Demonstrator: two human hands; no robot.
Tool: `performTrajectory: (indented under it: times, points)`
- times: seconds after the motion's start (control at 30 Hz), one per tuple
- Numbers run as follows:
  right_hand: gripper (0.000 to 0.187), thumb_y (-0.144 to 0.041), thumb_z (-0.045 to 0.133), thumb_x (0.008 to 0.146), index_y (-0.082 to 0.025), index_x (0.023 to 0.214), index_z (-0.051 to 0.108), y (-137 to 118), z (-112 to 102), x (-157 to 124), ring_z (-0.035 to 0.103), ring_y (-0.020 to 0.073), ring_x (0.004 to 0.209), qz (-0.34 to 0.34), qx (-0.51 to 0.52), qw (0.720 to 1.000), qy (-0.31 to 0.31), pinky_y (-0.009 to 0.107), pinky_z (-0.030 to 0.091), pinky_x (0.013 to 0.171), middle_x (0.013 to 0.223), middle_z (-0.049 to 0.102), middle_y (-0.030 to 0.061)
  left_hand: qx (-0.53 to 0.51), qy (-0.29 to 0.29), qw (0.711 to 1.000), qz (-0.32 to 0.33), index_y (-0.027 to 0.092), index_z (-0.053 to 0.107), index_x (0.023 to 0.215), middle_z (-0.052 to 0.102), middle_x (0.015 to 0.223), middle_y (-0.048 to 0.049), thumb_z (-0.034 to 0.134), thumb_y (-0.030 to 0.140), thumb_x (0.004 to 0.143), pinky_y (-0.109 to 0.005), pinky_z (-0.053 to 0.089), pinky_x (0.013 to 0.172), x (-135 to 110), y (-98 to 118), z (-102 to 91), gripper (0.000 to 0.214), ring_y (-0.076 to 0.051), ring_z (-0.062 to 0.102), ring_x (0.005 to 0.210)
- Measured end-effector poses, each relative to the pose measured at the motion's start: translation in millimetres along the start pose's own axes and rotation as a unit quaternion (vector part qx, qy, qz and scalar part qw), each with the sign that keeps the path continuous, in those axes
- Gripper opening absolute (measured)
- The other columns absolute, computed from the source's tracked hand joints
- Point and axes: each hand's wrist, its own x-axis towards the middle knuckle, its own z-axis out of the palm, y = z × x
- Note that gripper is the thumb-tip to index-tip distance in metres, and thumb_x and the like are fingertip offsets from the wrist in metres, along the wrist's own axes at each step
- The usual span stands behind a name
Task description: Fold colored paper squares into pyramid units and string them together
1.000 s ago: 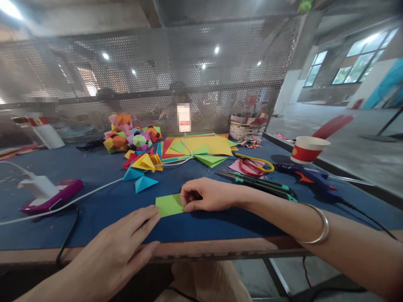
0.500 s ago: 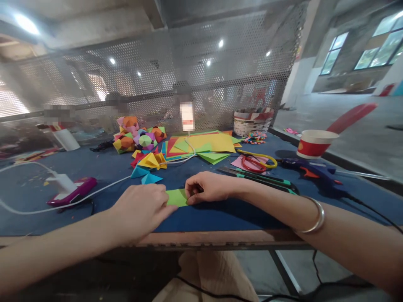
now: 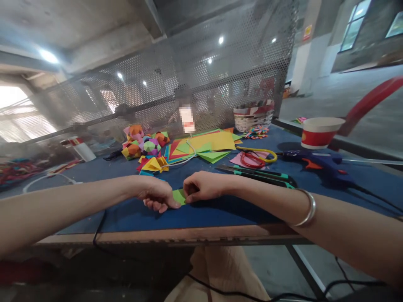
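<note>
A small green paper lies on the blue table cover near the front edge. My left hand covers its left part with curled fingers pressing down on it. My right hand pinches the paper's right edge with bent fingers. A silver bangle sits on my right wrist. Only a small strip of the paper shows between the two hands.
Behind the hands lie folded paper shapes, coloured sheets, scissors, a craft knife, a blue glue gun and a paper cup. A perforated metal screen stands at the back. Cables hang over the front edge.
My left hand slid up onto the green paper and now covers most of it. The right hand stayed pinching the paper's edge. The view turned to the left.
</note>
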Motion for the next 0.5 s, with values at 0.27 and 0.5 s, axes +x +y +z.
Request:
performTrajectory:
  times: [0.27,0.5]
  points:
    - [0.008,-0.02,0.083,0.093,-0.013,0.097,0.079,-4,-2,-2,0.058,0.0123,0.072,0.007,-0.005,1.0,0.0,0.021,0.041,0.067,0.082,0.073,0.0,-0.027,-0.023,0.999,0.01,0.017,0.069,0.131,0.073,0.127,-0.0097,0.071,0.045,0.107,-0.043,0.066,0.088,15,-16,-7.1,0.036,-0.024,0.075,0.104]
    - [0.007,-0.02,0.082,0.093,-0.014,0.095,0.08,-3,-1,-2,0.06,0.013,0.073,0.007,-0.006,1.0,-0.001,0.022,0.042,0.068,0.085,0.075,0.0008,-0.052,-0.018,0.998,0.013,0.017,0.069,0.13,0.073,0.126,-0.0095,0.07,0.046,0.107,-0.043,0.066,0.088,19,-34,-6.5,0.036,-0.024,0.075,0.103]
